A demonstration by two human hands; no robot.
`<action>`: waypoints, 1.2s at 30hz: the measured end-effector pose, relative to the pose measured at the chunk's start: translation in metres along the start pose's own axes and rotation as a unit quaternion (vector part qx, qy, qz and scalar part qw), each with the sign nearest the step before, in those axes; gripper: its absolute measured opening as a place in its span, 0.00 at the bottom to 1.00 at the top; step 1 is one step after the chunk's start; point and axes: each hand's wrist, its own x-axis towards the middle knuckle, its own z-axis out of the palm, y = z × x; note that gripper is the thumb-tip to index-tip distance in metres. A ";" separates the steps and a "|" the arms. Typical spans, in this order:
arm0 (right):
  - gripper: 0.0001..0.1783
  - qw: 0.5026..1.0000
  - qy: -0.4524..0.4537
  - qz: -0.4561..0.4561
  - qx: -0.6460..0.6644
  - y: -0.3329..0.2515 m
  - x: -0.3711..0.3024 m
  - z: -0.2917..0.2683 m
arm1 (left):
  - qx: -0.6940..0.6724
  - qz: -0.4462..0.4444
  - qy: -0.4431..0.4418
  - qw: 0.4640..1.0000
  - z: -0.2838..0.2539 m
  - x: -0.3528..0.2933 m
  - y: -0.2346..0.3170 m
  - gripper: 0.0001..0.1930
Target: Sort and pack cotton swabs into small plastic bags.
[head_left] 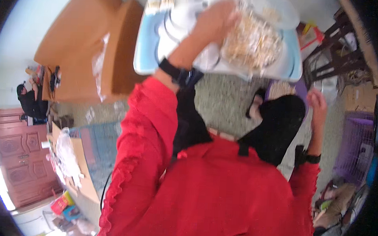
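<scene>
Pile (255,44) of thin, pale pieces lies on the blue-and-white desk (147,56). Left hand (219,20), blurred, is at its upper-left edge; right hand (318,103) hangs lower, beside the purple tub (301,89). Cannot tell either grip's state.

Left hand (220,19) motion-blurred; fingertips indistinct beside the heap of pale slender pieces (254,46), grip unreadable. Single pieces too small to identify. Blue-edged table (146,58) cut off by upper edge. Right hand (318,101) soft, finger pose unclear. Purple tub (301,89) partly hidden behind black-trousered knee (285,108). Distant person (29,99), far left: too small to tell what the hands do.
</scene>
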 end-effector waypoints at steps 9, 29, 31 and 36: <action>0.11 0.758 -0.536 -0.121 -0.353 0.007 -0.012 0.129 | -0.066 -0.109 -0.049 0.991 -0.119 -0.064 0.086 0.15; 0.08 0.757 -0.565 -0.064 -0.322 0.283 0.104 0.296 | 0.050 -0.210 -0.388 0.896 -0.122 -0.186 0.092 0.14; 0.08 0.756 -0.572 -0.078 -0.310 0.293 0.110 0.311 | 0.064 -0.200 -0.396 0.894 -0.118 -0.183 0.092 0.14; 0.08 0.742 -0.600 -0.116 -0.276 0.308 0.096 0.353 | 0.059 -0.181 -0.416 0.889 -0.108 -0.171 0.092 0.13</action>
